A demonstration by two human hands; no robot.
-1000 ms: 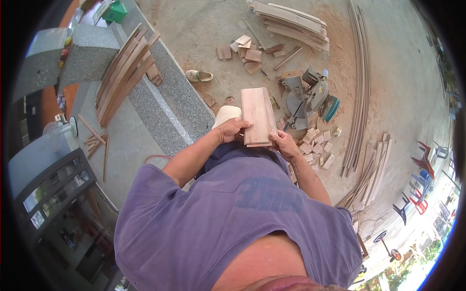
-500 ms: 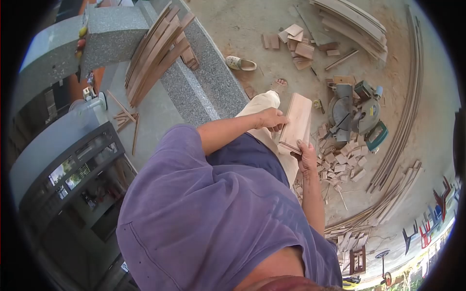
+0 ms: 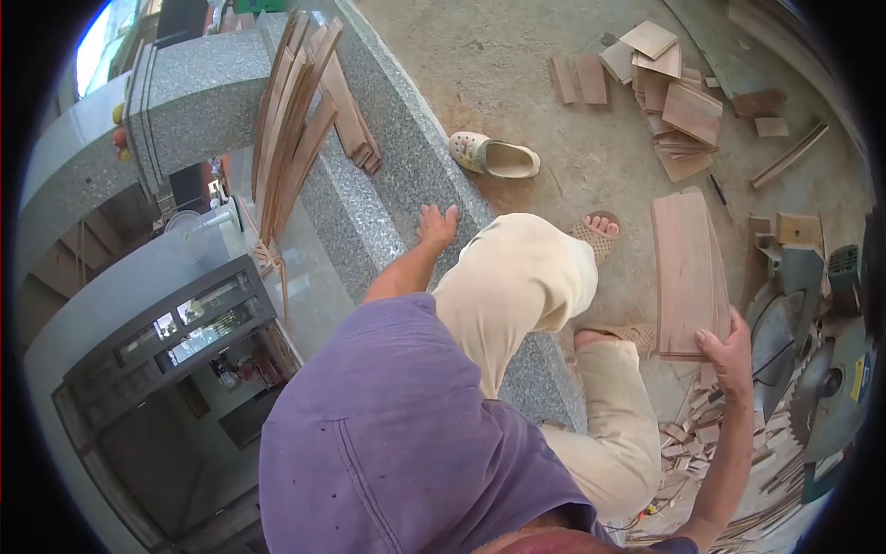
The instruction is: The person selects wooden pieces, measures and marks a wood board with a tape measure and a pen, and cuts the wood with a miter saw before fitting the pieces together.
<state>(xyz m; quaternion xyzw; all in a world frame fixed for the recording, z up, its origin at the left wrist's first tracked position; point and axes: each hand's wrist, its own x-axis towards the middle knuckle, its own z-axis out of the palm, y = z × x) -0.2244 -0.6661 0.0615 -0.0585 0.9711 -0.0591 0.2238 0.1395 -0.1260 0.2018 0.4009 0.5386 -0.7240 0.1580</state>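
My right hand [image 3: 727, 353] grips the near end of a small stack of flat wooden boards [image 3: 685, 272], its thumb on top. The boards lie fanned slightly at the far end, above the floor beside my sandalled foot. My left hand [image 3: 437, 226] is open with its fingers spread, at the granite step [image 3: 406, 166] left of my knee. Nothing is in it; I cannot tell how firmly it rests on the stone. Past it, a stack of long wooden strips [image 3: 293, 129] leans on the steps, with shorter boards [image 3: 351, 120] alongside.
A miter saw [image 3: 831, 379] with its blade showing stands at the right, close to my right forearm. Wood offcuts [image 3: 678, 448] litter the floor below it. Ahead lie a loose pile of cut boards [image 3: 690, 111], a pencil-like dark stick [image 3: 720, 191] and an empty clog [image 3: 496, 155].
My left hand has let go of the boards and moved left to the granite step. The right hand has carried the boards to the right. My body has lowered and the view has shifted.
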